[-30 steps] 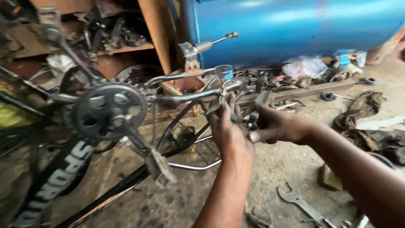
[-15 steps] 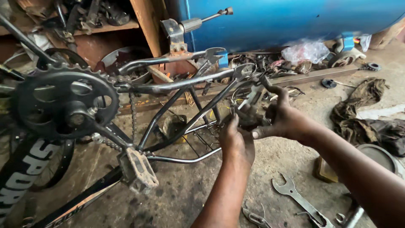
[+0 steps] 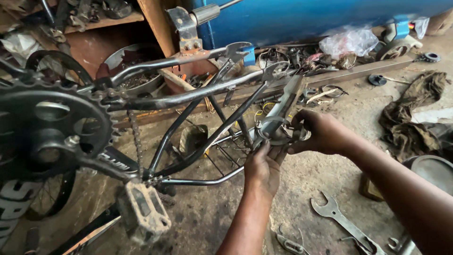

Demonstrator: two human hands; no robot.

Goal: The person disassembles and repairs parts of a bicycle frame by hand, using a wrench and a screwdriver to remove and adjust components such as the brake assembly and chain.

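Head view: both hands, left hand [image 3: 262, 167] and right hand [image 3: 317, 133], grip a metal hub [image 3: 275, 127] above the littered concrete floor [image 3: 325, 179].

Colours noted: bicycle frame [image 3: 188, 97] in front of me, black with a worn grey sheen. Chainring [image 3: 52, 127] at left of frame, black. Pedal [image 3: 144, 212] at lower left, dull grey, dusted. Metal part [image 3: 278, 120] at centre, grey steel. Tank [image 3: 321, 19] along upper edge, bright blue. Spanner [image 3: 342, 222] at lower right, grey. Rag [image 3: 415, 113] at right, dark brown.
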